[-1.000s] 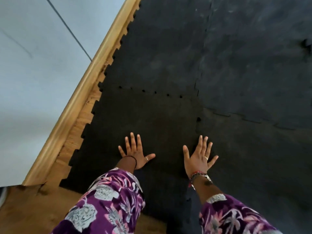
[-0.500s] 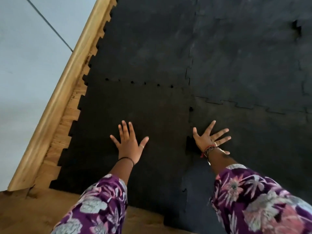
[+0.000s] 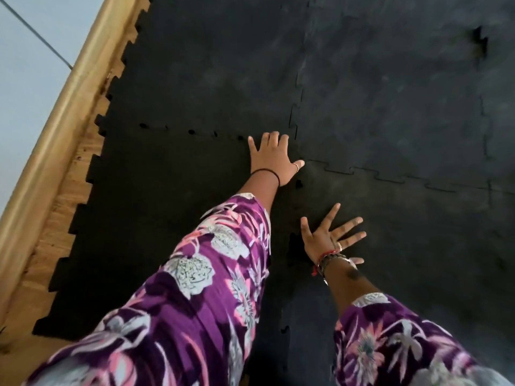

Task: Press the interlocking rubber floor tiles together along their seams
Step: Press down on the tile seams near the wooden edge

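Black interlocking rubber floor tiles cover the floor. The near-left tile (image 3: 167, 207) meets a far-left tile (image 3: 211, 65), a far-right tile (image 3: 390, 93) and a near-right tile (image 3: 418, 260) at a corner just beyond my left thumb. My left hand (image 3: 271, 158) lies flat, fingers spread, on the far right corner of the near-left tile, fingertips at the seam with small dark gaps (image 3: 192, 132). My right hand (image 3: 327, 238) is flat and splayed on the near-right tile, beside the vertical seam where a dark gap (image 3: 292, 243) shows. Both hands hold nothing.
A wooden skirting board (image 3: 55, 129) runs diagonally along the left, with a pale wall (image 3: 25, 68) behind it. A strip of bare wooden floor (image 3: 67, 207) shows between the skirting and the tiles' toothed edge. A small gap (image 3: 480, 41) marks a far seam.
My left hand has reached forward and right, from the middle of the near-left tile to its far right corner. My right hand stays flat by the vertical seam, barely moved.
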